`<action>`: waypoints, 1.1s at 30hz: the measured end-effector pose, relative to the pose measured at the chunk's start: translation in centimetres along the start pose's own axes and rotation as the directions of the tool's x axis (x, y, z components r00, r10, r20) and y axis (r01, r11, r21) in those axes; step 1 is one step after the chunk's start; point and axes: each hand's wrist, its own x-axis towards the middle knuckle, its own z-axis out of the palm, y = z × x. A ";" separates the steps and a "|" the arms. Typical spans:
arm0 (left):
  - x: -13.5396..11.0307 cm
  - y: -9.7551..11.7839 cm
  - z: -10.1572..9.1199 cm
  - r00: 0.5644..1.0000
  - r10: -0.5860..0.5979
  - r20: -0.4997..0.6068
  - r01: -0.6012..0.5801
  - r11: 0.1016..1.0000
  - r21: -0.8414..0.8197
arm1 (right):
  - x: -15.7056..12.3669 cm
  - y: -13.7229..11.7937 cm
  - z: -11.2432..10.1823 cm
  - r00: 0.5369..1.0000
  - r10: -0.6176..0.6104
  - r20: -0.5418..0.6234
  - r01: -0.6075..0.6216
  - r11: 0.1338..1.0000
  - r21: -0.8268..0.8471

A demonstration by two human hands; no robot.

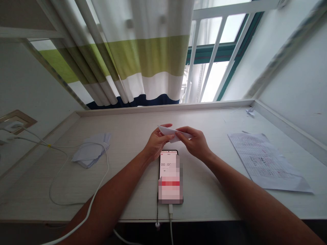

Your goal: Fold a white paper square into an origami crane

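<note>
Both my hands meet above the middle of the desk on a small folded white paper. My left hand pinches its left end with thumb and fingers. The right end is gripped by my right hand. The paper is held a little above the desk, just beyond a phone that lies flat with its screen lit and a cable plugged in at its near end.
A stack of white paper sheets lies at the left with a white cable looping past it. A printed sheet lies at the right. A curtain and a window are behind the desk.
</note>
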 end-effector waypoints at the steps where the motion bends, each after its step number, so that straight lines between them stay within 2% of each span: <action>1: 0.0 0.0 -0.1 1.000 0.004 0.017 -0.004 1.000 0.006 | 0.0 -0.1 -0.1 1.000 -0.005 0.005 0.005 1.000 -0.005; 7: 0.5 0.0 -0.9 0.996 0.086 0.014 -0.086 0.991 0.101 | 0.2 -0.2 -0.4 1.000 -0.001 0.005 0.001 0.999 0.041; 16: 0.3 0.1 -0.8 0.996 0.083 0.030 -0.086 0.984 0.157 | 0.7 0.6 -0.7 0.996 0.079 0.031 -0.084 0.971 0.222; 22: 0.5 0.6 -1.4 0.990 0.131 0.048 -0.140 0.921 0.364 | 0.9 0.9 -1.1 0.997 0.051 0.059 -0.057 0.993 0.108; 26: 0.5 0.8 -1.7 0.986 0.135 0.103 -0.168 0.858 0.486 | 0.9 1.0 -1.3 0.984 0.041 0.172 -0.052 0.997 0.063; 29: 0.5 0.7 -1.7 0.982 0.138 0.128 -0.184 0.851 0.492 | 1.0 1.0 -1.4 0.977 0.046 0.207 -0.060 0.996 0.060; 33: 0.5 0.6 -1.6 0.985 0.128 0.115 -0.168 0.870 0.464 | 1.3 1.3 -1.9 0.982 0.064 0.179 -0.084 0.991 0.106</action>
